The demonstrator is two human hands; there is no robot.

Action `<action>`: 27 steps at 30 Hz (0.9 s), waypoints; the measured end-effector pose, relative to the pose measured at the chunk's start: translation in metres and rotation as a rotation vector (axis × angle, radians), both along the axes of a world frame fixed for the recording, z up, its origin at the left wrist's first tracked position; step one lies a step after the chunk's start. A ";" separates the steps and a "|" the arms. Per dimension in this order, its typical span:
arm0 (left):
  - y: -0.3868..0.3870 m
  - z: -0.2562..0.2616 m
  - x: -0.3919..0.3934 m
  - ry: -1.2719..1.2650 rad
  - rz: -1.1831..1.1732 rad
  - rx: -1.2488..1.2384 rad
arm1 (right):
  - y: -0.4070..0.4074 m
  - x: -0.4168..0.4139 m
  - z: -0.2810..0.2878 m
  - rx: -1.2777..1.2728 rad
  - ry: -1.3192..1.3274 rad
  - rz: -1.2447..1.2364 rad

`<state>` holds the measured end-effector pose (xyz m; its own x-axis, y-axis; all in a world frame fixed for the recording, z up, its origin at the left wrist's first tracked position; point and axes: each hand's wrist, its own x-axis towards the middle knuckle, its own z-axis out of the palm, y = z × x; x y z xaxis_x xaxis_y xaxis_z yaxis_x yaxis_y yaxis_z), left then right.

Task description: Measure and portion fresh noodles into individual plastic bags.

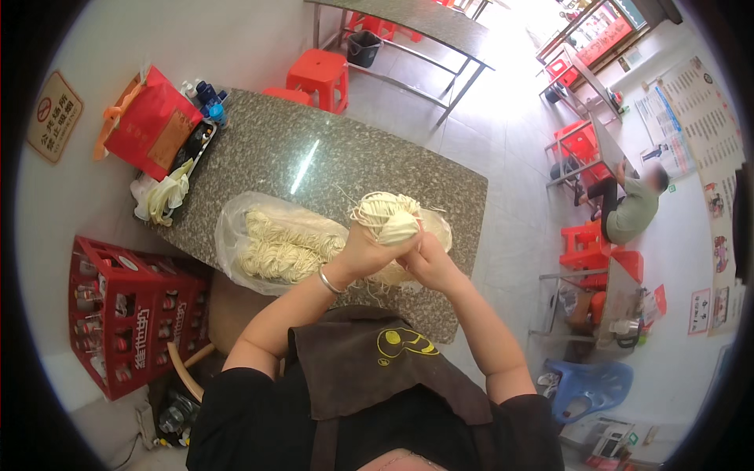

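Note:
A bundle of pale yellow noodles is held above the stone-patterned table, near its front edge. My left hand grips the bundle from below and the left, and a metal bangle circles that wrist. Close against it, my right hand has its fingers curled at the bundle's right side, where a thin reddish strand shows. What those fingertips pinch is partly hidden. More coiled noodles lie left of my hands in a clear plastic bag. Plastic and loose strands show behind my right hand.
A red paper bag, bottles and crumpled plastic occupy the table's left end. Red bottle crates stand at lower left beside a wooden chair. Red stools stand beyond the table. A seated person is at right.

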<state>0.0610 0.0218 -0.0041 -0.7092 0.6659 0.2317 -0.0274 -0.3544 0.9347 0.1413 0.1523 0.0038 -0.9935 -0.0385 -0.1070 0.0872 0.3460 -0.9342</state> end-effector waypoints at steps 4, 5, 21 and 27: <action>0.016 -0.003 0.002 -0.247 0.108 0.018 | -0.010 -0.006 -0.012 0.142 0.080 -0.145; 0.018 -0.003 0.000 -0.386 0.123 0.063 | -0.015 -0.008 -0.015 0.168 0.204 -0.220; 0.021 0.001 -0.033 -1.050 -0.033 0.575 | -0.003 -0.009 -0.038 -0.203 0.373 -0.635; 0.023 0.000 -0.018 -0.710 -0.346 0.495 | 0.018 -0.014 -0.025 -1.016 -0.239 -0.216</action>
<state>0.0432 0.0448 -0.0038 -0.5739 0.8079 0.1337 -0.7132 -0.5734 0.4033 0.1275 0.1700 -0.0211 -0.9475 -0.0449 -0.3166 0.2727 -0.6303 -0.7268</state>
